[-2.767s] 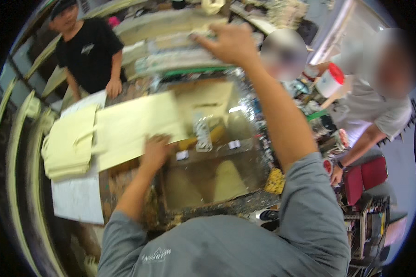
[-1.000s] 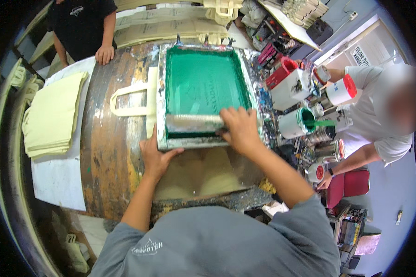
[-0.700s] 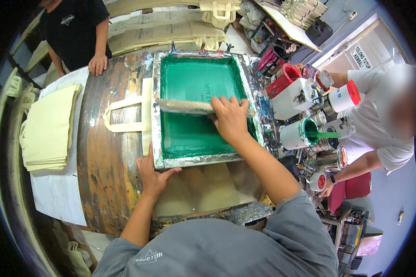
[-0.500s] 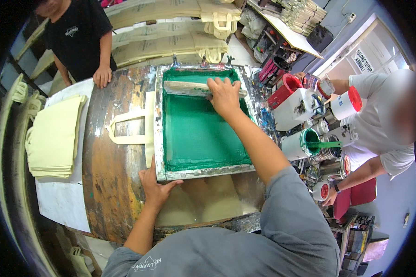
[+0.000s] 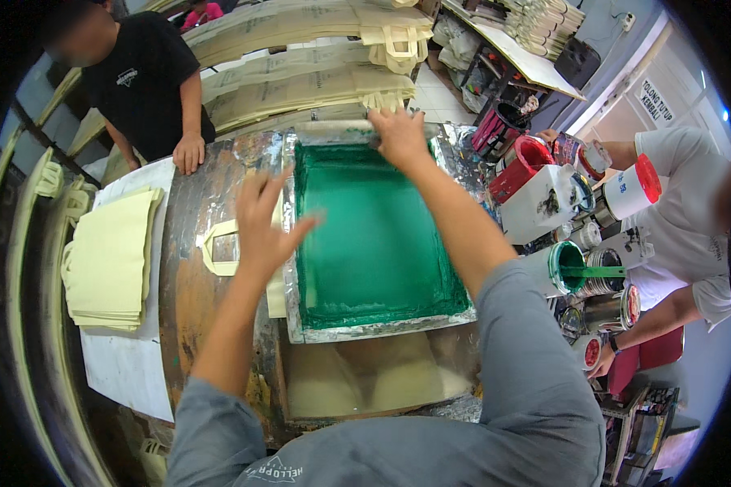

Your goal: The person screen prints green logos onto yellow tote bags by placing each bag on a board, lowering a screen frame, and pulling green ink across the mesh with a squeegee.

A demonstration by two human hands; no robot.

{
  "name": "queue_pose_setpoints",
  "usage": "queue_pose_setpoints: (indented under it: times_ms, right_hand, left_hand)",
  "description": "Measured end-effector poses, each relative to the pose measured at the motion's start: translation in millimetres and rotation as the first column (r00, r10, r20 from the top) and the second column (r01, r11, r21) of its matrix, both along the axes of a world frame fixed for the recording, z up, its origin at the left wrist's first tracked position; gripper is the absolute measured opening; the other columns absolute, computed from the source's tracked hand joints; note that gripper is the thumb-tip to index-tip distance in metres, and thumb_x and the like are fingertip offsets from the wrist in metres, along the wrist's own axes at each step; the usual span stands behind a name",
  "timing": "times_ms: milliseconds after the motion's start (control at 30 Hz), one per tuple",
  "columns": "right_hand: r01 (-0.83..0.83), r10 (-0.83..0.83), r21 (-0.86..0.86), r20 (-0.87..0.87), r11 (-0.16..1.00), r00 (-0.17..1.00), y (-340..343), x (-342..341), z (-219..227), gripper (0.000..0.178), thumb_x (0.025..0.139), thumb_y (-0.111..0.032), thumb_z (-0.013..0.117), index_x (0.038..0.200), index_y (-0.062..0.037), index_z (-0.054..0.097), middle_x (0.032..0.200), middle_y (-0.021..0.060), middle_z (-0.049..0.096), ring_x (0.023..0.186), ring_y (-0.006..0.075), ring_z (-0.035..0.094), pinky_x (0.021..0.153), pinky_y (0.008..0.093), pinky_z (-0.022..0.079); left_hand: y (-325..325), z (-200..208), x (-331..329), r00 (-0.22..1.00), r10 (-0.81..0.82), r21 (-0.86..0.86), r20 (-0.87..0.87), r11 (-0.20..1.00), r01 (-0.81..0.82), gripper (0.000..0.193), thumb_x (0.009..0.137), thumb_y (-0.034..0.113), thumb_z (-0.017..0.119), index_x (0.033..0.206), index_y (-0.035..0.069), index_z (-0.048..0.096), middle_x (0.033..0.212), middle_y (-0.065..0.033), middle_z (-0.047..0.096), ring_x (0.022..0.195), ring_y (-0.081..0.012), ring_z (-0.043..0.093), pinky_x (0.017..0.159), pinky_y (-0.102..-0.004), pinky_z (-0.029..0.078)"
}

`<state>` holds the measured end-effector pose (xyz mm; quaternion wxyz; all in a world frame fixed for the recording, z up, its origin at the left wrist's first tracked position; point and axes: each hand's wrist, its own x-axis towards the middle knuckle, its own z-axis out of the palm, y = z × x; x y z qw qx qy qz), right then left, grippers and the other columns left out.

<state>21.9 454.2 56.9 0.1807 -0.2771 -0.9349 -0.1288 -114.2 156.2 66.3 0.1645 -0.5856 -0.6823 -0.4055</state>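
A screen-printing frame [image 5: 386,334], its mesh coated with green ink [image 5: 365,235], lies on the worktable in front of me. At its far end my right hand [image 5: 400,140] is closed over a pale squeegee [image 5: 333,127], partly hidden by the fingers. My left hand [image 5: 266,219], smeared by motion, hovers over the frame's left edge with fingers spread and nothing held. Beneath the frame lies a pale yellow cloth bag [image 5: 275,294]; its handle [image 5: 219,268] sticks out to the left.
At left, a stack of pale bags [image 5: 114,260] rests on white paper [image 5: 126,365]. A co-worker in black [image 5: 150,77] stands at far left. Ink pots, including a green one [image 5: 556,268], crowd the right side beside another person's arm [image 5: 658,325]. Racks of bags [image 5: 309,77] stand behind.
My right hand has pushed the squeegee to the frame's far end. My left hand has lifted from the near left corner and moved away from me along the left edge.
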Motion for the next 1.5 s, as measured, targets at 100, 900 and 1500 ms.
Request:
queue_pose_setpoints:
  times_ms: [100,900,1500]
  right_hand:
    - [-0.066,0.067,0.011,-0.041,0.998,0.997,3,-8,-12,0.061,0.076,-0.026,0.092,0.127,-0.0187,0.061,0.117,0.0031,0.07,0.113,0.0286,0.067,0.089,0.0502,0.048]
    - [-0.029,0.049,-0.136,0.15,0.99,0.987,-26,80,0,0.056,0.078,-0.036,0.09,0.119,-0.0136,0.06,0.117,0.0063,0.075,0.112,0.0304,0.071,0.089,0.0518,0.054]
    - [-0.041,0.054,-0.243,0.048,0.969,0.997,-219,209,2,0.051,0.074,-0.029,0.092,0.108,-0.0103,0.058,0.101,0.0071,0.068,0.098,0.032,0.065,0.082,0.0485,0.046]
  left_hand:
    - [111,13,-35,0.975,0.024,-0.038,-0.221,0.999,-0.033,0.083,0.087,0.07,0.074,0.139,0.006,0.067,0.132,-0.0251,0.063,0.126,-0.0443,0.057,0.11,-0.0552,0.043]
    - [108,-36,-6,0.952,0.09,-0.132,-0.292,0.982,-0.133,0.067,0.091,0.071,0.068,0.08,0.005,0.063,0.08,-0.0139,0.069,0.076,-0.0356,0.069,0.066,-0.0487,0.054]
    - [-70,-29,117,0.972,0.016,-0.233,-0.236,0.97,-0.073,0.06,0.083,0.065,0.077,0.078,0.007,0.061,0.078,-0.0104,0.061,0.071,-0.033,0.061,0.065,-0.0467,0.048]
